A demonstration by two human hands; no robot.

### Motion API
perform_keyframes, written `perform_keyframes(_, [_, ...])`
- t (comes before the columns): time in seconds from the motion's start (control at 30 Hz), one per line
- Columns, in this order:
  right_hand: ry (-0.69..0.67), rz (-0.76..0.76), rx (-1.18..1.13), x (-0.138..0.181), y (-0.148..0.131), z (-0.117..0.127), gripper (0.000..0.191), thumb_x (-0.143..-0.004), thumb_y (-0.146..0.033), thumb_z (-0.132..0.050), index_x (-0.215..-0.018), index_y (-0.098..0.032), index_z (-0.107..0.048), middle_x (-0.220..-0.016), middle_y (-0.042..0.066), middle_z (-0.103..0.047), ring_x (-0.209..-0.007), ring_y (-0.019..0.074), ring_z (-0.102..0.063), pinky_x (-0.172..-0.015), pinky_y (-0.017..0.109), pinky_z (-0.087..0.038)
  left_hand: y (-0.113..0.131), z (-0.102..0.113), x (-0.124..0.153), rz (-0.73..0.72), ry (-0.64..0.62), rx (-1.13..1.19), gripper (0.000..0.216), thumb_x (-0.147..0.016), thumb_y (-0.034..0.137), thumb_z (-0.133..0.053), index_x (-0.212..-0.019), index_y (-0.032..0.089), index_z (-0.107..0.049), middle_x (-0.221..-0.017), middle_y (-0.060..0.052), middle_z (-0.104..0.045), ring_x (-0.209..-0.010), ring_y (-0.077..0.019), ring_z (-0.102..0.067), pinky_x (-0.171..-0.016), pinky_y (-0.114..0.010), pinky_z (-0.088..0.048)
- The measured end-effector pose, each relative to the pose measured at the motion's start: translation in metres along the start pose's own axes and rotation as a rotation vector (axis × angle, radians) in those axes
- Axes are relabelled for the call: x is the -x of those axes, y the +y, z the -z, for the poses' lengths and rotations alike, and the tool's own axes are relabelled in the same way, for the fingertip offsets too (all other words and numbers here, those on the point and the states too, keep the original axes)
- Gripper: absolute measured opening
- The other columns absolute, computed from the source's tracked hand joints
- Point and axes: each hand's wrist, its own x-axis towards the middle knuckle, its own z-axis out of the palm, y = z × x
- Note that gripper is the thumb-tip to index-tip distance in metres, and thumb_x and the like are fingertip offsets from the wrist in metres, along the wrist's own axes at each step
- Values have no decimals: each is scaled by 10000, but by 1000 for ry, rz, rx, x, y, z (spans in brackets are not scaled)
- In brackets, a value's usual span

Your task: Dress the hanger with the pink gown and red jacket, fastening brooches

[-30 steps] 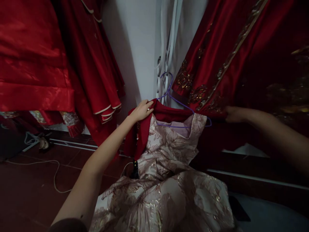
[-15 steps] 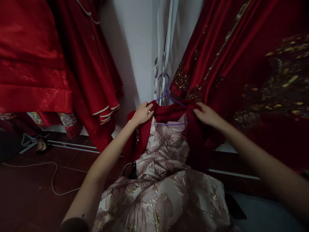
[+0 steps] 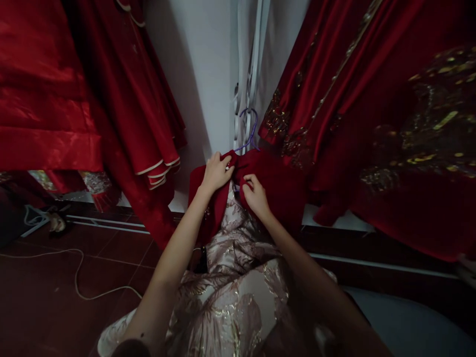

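A dark red jacket [image 3: 277, 186] hangs over a pink and gold floral dress [image 3: 238, 292] on a purple wire hanger [image 3: 248, 130]. My left hand [image 3: 215, 172] is closed on the jacket's left front edge near the collar. My right hand [image 3: 255, 194] is closed on the jacket's right front edge. Both hands meet at the chest, just below the hanger's hook. The hanger's bar is hidden under the red cloth.
Red satin gowns [image 3: 55, 94] hang at the left, and gold-embroidered red gowns [image 3: 372, 99] at the right. A white wall [image 3: 208, 74] stands behind. A white cable [image 3: 74, 277] lies on the dark red tiled floor, and a white rail [image 3: 372, 265] runs along the right.
My right hand has moved left from the jacket's right shoulder to the middle and pulled the right front across the dress. The left hand stays on the left front.
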Motion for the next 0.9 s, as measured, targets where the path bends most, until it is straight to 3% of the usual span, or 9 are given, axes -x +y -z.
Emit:
perform_keyframes(0.1, [-11,-4,-22,11,13,13,194,-711,-272,-434,-881,-228,-515,-757,12,-592,-668,159,-543,-657,261,-429,2,-3,-1,102,48,44,274,-856,311,-432,-1071,194,-555,-1160,-160,-434,-1092,-304,-417,-897,-432,-351])
perform_keyframes(0.23, [-8,19,8,17,24,29,246,-666,-228,-475,-902,-222,-546,-848,32,-609,-748,170,-562,-703,278,-438,39,-12,13,318,158,-29,293,-840,243,-435,-1100,144,-527,-1243,-219,-377,-1138,-360,-365,-882,-491,-351])
perform_keyframes(0.3, [10,40,-28,18,25,27,237,-677,-211,-456,-899,-220,-539,-880,40,-616,-805,181,-578,-757,298,-441,62,-19,27,265,134,-54,293,-849,188,-386,-1108,142,-515,-1237,-210,-400,-1152,-345,-366,-887,-476,-361])
perform_keyframes(0.37, [39,54,-79,21,25,21,210,-685,-212,-458,-885,-219,-521,-880,42,-615,-829,186,-583,-785,309,-445,75,-26,42,177,18,-27,297,-852,138,-340,-1088,152,-519,-1149,-182,-474,-1103,-305,-425,-866,-439,-393])
perform_keyframes(0.5, [19,44,-186,30,25,9,233,-696,-252,-501,-927,-229,-487,-876,39,-601,-820,181,-583,-756,311,-473,65,-32,69,105,-79,146,270,-820,154,-439,-1085,166,-492,-1104,-143,-510,-1042,-267,-494,-846,-408,-424])
perform_keyframes(0.57, [6,48,-207,34,27,7,277,-703,-278,-527,-973,-236,-478,-907,42,-598,-856,182,-582,-758,315,-482,53,-33,80,112,-39,323,253,-784,147,-498,-1035,176,-481,-1073,-117,-532,-1029,-238,-519,-867,-388,-430])
perform_keyframes(0.73, [20,3,-307,34,28,4,315,-762,-354,-515,-1055,-247,-476,-1002,71,-606,-941,187,-589,-807,341,-496,41,-41,99,296,157,859,227,-776,157,-514,-979,200,-421,-938,-55,-598,-902,-138,-608,-826,-297,-483])
perform_keyframes(0.9, [-35,16,-448,34,24,8,346,-750,-319,-550,-1086,-241,-523,-1089,70,-604,-1035,190,-571,-934,377,-453,48,-34,101,269,150,831,183,-762,124,-486,-920,217,-485,-946,-25,-616,-920,-128,-606,-854,-278,-474])
